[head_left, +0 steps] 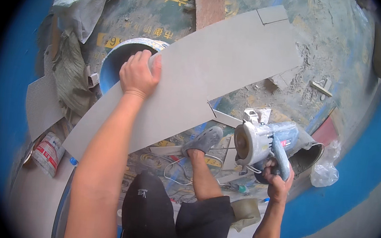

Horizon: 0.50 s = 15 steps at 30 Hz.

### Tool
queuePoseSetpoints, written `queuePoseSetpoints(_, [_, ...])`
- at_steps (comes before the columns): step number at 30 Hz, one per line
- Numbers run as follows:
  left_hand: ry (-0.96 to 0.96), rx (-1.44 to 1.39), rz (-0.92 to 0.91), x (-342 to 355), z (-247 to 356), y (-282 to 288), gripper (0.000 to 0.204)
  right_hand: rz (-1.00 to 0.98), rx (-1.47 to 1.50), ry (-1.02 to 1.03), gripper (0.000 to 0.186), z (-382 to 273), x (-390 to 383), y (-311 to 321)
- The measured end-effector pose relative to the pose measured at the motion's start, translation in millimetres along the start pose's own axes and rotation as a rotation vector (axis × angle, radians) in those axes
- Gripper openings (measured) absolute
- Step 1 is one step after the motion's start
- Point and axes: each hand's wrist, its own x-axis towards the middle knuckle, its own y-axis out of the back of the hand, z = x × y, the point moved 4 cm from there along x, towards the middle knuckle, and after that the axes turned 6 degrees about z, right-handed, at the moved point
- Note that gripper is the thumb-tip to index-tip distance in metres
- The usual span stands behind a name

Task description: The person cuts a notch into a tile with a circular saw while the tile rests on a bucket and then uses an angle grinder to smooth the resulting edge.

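Observation:
A long light-grey tile (179,95) slants across the view from lower left to upper right. Dark lines mark a corner at its far right end and a spot on its near edge. My left hand (140,74) is closed on its far edge, fingertips curled over the rim. Beneath that edge stands a round blue bucket (108,71), partly covered by the tile. In my right hand (278,176) is a dusty blue-grey handheld power cutter (265,141), held by its handle. The cutter is apart from the tile, off its near right side; its round front faces left.
My foot in a grey clog (204,138) stands near the tile's near edge, with a white cable (176,174) beside it. Around lie tile offcuts (322,88), a reddish board (209,7), a pale sack (80,0), a clear plastic bag (326,169) and a red-and-white tub (48,154).

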Motion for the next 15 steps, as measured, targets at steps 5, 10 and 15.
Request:
queuePoseSetpoints(5, [0.042,0.024,-0.007,-5.6,-3.0,1.3,0.033,-0.074,-0.065,0.025,0.048,-15.3,-2.6,-7.3])
queuePoseSetpoints(10, [0.088,-0.007,0.008,-4.2,-0.5,-2.0,0.037,-0.134,0.044,0.112,0.037,-28.4,-1.7,-20.2])
queuePoseSetpoints(15, [0.116,-0.020,0.050,-6.7,2.8,7.0,0.041,-0.251,-0.058,0.298,0.026,-42.9,6.8,-26.9])
